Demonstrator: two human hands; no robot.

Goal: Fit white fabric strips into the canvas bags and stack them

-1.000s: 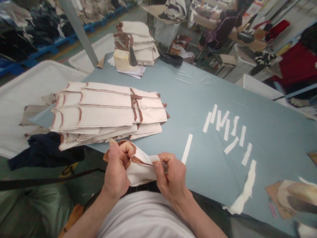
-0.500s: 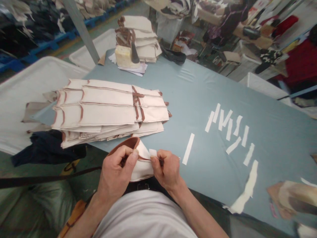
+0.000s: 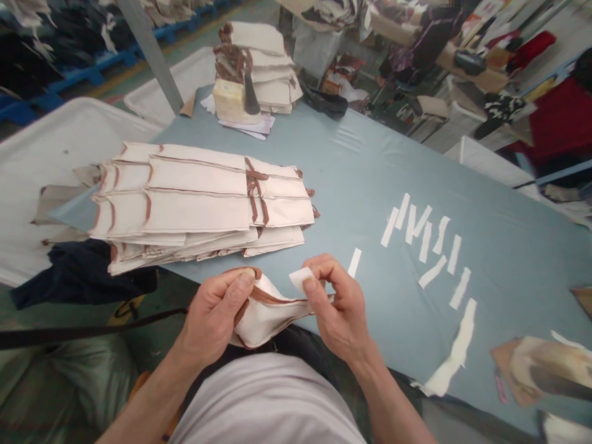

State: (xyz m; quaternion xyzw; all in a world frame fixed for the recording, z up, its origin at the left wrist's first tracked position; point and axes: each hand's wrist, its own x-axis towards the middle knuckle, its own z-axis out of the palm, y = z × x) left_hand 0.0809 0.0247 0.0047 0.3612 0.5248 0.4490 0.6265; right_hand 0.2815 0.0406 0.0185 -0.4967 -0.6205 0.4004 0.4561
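Note:
Low in the middle, at the table's near edge, a cream fabric bag point(image 3: 263, 317) with brown edging is stretched between my hands. My left hand point(image 3: 219, 305) is closed on its brown-edged rim, thumb on top. My right hand point(image 3: 340, 302) pinches a short white strip point(image 3: 301, 279) between thumb and forefinger. The bag's right end runs to the fingers of that hand; whether they grip it too is hidden. Just beyond the right hand, another white strip point(image 3: 354, 263) lies on the table, partly covered.
Cream pieces with brown trim lie stacked point(image 3: 198, 209) on the blue-grey table point(image 3: 351, 191). Several white strips point(image 3: 425, 242) are spread at the right, near a longer ragged strip point(image 3: 456, 354). Further back stand a yellowish block point(image 3: 230, 102) and another cream pile point(image 3: 272, 68).
My right hand has moved right and slightly up with the white strip, away from my left hand. The bag's opening has been drawn out flatter between them.

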